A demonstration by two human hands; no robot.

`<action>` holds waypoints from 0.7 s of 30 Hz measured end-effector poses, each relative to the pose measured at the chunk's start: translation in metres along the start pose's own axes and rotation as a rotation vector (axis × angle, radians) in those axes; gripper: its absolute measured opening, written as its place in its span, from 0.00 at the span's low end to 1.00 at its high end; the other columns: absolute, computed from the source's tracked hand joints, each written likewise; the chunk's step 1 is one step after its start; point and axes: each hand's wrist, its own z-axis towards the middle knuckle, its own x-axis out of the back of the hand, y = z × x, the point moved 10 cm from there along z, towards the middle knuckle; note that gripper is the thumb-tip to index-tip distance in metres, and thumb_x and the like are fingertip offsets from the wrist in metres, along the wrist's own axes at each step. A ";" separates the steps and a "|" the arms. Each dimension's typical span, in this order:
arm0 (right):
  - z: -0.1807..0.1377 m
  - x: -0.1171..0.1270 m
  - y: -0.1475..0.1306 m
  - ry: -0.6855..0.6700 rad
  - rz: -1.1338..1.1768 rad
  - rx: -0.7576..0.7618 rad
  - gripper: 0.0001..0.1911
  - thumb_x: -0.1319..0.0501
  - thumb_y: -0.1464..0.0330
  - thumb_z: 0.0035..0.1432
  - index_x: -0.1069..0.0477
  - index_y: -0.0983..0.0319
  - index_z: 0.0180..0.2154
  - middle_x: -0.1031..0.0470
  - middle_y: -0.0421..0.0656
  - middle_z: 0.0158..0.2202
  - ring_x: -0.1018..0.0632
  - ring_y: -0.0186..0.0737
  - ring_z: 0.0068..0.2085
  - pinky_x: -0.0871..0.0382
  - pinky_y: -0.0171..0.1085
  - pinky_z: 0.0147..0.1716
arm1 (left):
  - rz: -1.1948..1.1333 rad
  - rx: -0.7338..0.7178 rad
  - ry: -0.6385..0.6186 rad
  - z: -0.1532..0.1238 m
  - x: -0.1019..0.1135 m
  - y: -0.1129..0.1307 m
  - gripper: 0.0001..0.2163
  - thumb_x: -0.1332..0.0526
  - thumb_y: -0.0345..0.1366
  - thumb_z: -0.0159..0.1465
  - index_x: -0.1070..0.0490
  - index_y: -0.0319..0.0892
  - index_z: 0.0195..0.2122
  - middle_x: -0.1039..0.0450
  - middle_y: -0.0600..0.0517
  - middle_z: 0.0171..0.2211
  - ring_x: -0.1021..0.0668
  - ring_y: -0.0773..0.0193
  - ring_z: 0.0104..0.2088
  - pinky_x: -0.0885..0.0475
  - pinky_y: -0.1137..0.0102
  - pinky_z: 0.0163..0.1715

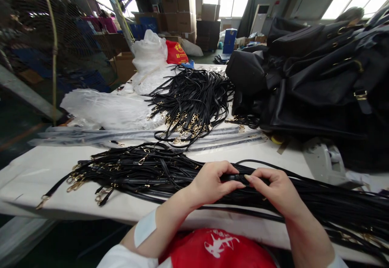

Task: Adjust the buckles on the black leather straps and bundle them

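White desk [24, 175] bearing a long strap pile [121, 169]; over that pile's middle, left hand [212, 181] and right hand [275, 185] face each other, fingers of both pinching one black strap [231, 177]; close, level pinches should keep it steady and untwisted.

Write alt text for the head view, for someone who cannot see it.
A person's left hand and right hand pinch a black strap over a white table. More straps with gold-coloured clasps lie heaped on it; black bags are piled at the picture's right.
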 end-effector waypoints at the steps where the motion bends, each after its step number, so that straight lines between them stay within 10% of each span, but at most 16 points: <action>1: 0.000 -0.001 0.000 -0.011 -0.011 -0.002 0.20 0.38 0.56 0.59 0.27 0.62 0.21 0.31 0.38 0.18 0.33 0.34 0.22 0.40 0.33 0.23 | 0.004 -0.009 0.005 0.000 -0.002 0.000 0.11 0.27 0.39 0.56 0.21 0.38 0.36 0.20 0.51 0.30 0.23 0.67 0.28 0.31 0.74 0.30; 21: -0.005 -0.019 0.002 -0.206 0.163 0.012 0.23 0.43 0.51 0.64 0.29 0.62 0.26 0.32 0.38 0.21 0.33 0.33 0.24 0.38 0.32 0.24 | -0.072 -0.035 0.070 -0.002 0.005 0.006 0.12 0.28 0.41 0.58 0.19 0.39 0.39 0.18 0.49 0.32 0.21 0.65 0.30 0.28 0.74 0.32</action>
